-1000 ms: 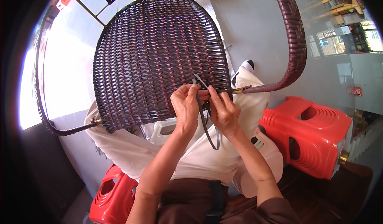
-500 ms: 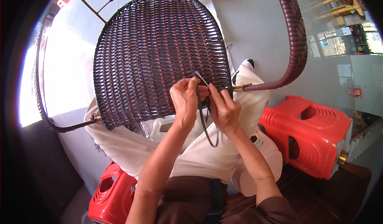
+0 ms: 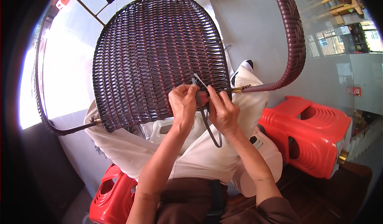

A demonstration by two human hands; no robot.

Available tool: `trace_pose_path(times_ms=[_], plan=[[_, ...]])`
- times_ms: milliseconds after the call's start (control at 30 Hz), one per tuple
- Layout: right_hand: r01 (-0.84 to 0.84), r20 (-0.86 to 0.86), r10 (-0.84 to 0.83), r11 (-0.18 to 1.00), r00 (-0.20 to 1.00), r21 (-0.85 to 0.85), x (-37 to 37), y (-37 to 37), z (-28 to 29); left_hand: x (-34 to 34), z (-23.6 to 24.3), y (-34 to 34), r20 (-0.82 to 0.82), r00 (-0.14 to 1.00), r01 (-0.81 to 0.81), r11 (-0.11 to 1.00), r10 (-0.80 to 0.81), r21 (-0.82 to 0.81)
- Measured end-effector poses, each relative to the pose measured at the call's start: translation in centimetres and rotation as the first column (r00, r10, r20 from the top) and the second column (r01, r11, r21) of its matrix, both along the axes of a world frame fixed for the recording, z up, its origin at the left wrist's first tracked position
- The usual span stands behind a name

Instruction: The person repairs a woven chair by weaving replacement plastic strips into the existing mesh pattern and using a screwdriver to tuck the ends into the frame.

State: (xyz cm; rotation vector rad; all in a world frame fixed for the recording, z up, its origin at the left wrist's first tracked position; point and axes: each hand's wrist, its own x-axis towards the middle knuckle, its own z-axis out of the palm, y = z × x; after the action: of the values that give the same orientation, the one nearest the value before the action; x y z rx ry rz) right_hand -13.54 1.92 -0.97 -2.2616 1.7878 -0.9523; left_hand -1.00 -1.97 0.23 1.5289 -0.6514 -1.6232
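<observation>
We have a dark strip (image 3: 206, 125) at the lower right part of a woven chair panel (image 3: 155, 56), its slack hanging in a loop between our hands. Our left hand (image 3: 183, 103) pinches the strip between thumb and forefinger, just over the weave. Our right hand (image 3: 224, 110), close beside it, has its fingertips closed on a thin grey piece that slants up to the weave; we cannot tell whether that is the strip's end or a tool. The panel reaches over our pale trousers (image 3: 133, 148). A wrapped brown armrest (image 3: 293, 44) curves up on the right, and another bends round on the left. Beyond our right leg lies a red stool (image 3: 315, 136).
</observation>
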Motion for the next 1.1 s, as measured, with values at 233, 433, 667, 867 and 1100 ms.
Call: trace_pose_path(times_ms=[233, 433, 667, 867, 1100], plan=[[0.003, -0.004, -0.002, 1.0, 1.0, 0.03, 0.1, 0.0, 0.3, -0.4, 0.2, -0.2, -0.051, 0.993, -0.105, 0.994, 0.105, 0.012], [0.025, 0.015, -0.026, 0.997, 1.0, 0.075, 0.1, -0.1, 0.8, 0.9, 1.7, -0.1, -0.125, 0.991, 0.055, 0.989, -0.038, 0.135], [0.01, 0.009, -0.013, 0.962, 1.0, 0.271, -0.7, -0.5, 4.3, 0.8, 0.6, 0.3, -0.091, 0.996, 0.009, 0.996, -0.001, 0.092], [0.002, -0.027, 0.006, 0.953, 1.0, 0.303, -0.6, -2.2, 5.7, 0.9, 0.7, 0.2, -0.129, 0.992, 0.015, 0.994, -0.001, 0.106], [0.013, -0.055, 0.007, 0.936, 0.998, 0.352, -0.4, -2.9, 5.8, 1.0, 0.4, 0.4, -0.159, 0.987, 0.01, 0.998, 0.0, 0.062]])
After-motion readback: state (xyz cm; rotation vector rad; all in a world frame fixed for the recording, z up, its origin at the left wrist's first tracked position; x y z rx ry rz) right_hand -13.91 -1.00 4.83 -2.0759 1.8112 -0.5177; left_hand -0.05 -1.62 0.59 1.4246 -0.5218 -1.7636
